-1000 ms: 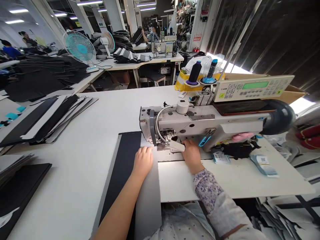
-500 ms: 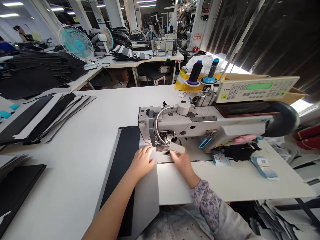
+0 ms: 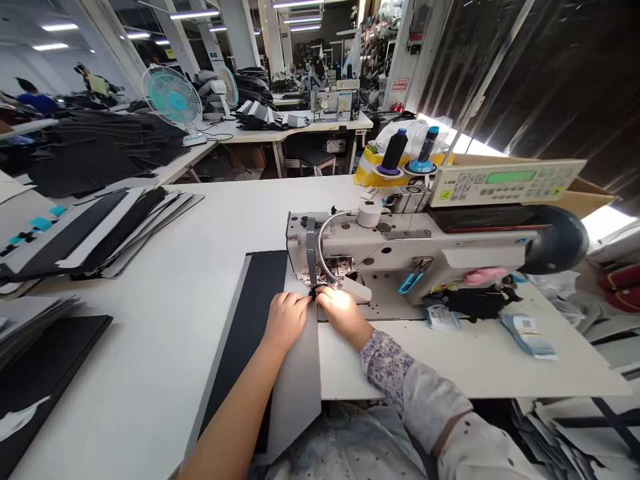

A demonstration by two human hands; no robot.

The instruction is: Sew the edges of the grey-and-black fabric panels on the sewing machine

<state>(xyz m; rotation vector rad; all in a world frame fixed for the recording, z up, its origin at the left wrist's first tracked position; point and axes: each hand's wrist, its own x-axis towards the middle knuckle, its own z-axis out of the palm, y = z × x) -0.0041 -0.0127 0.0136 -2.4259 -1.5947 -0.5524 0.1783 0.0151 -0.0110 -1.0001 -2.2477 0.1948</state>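
Control panel (image 3: 505, 182) lettering too small to read

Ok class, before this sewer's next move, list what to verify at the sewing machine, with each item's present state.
1. Left hand resting on the grey panel: ok.
2. Right hand meeting the left at a small dark piece: ok.
3. Needle and presser foot in position: cannot tell, the hands and machine block the view.
4. Thread cones upright on their stand: ok.
5. Control panel display lit: ok.

Right hand (image 3: 340, 317) has moved left — now just beside the left hand (image 3: 286, 321).
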